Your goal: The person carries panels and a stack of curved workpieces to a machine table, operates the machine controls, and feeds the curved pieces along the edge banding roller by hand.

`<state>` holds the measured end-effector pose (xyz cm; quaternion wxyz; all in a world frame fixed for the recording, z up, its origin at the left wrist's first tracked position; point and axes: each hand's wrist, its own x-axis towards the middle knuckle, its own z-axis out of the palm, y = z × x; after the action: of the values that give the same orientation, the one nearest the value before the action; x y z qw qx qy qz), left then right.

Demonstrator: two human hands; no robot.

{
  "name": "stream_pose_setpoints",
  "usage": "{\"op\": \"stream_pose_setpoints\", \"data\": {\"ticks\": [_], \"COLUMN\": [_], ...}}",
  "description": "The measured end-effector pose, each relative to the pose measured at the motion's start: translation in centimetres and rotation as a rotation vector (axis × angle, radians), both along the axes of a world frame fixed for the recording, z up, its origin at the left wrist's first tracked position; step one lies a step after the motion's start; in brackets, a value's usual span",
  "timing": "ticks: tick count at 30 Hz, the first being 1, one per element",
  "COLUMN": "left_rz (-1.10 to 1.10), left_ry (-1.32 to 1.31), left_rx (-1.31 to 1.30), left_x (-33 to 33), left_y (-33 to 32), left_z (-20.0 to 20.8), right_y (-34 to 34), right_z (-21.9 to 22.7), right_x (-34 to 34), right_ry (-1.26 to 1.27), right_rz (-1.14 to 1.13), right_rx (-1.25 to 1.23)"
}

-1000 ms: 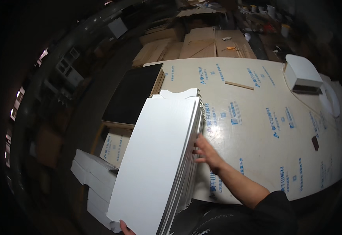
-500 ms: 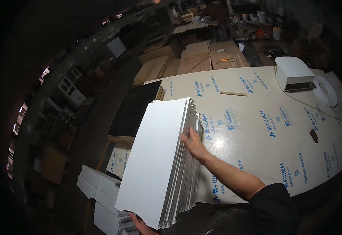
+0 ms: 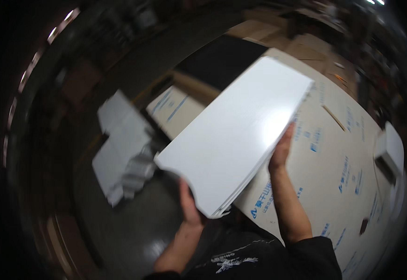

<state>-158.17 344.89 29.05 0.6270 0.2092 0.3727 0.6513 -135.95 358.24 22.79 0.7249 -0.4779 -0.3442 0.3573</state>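
A stack of long white panels [image 3: 241, 126] slants across the middle of the head view, its near end cut in a curve. My left hand [image 3: 189, 203] presses against that curved near end, thumb side up, with its other fingers partly out of sight below the panels. Along the right long side my right hand [image 3: 282, 150] grips the edge, its fingertips reaching up beside the top panel. Only a few panel edges show at the near right corner. Whether the stack rests on the table or hangs above it, I cannot tell.
A pale printed board [image 3: 325, 154] covers the table on the right, with a thin wood strip [image 3: 334, 117] and a white box-shaped piece [image 3: 388, 151] on it. More white panels [image 3: 124, 135] lie lower on the left. A black-topped board stack [image 3: 222, 60] stands beyond.
My view has swung left, so the table appears turned. The white stack now tilts to the right and shows less of its side. My left hand has come further into view at the near end.
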Motion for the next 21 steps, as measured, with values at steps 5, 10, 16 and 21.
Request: {"op": "stream_pose_setpoints", "data": {"ticks": [5, 10, 16, 21], "left_rz": [0.185, 0.27, 0.216, 0.071], "left_ry": [0.105, 0.192, 0.455, 0.483], "left_rx": [-0.069, 0.011, 0.175, 0.294], "left_x": [-3.5, -9.0, -11.5, -12.8], "left_y": [-1.5, -2.4, 1.4, 5.0], "left_z": [-1.1, -2.4, 0.9, 1.3], "right_y": [-3.8, -9.5, -10.4, -7.8], "right_z": [-0.7, -4.7, -5.4, -3.5], "right_x": [-0.7, 2.0, 3.7, 2.1], "right_ry": [-0.033, -0.092, -0.164, -0.225], "right_rz": [-0.034, -0.042, -0.119, -0.11], "right_rx": [-0.225, -0.412, -0.418, -0.302]}}
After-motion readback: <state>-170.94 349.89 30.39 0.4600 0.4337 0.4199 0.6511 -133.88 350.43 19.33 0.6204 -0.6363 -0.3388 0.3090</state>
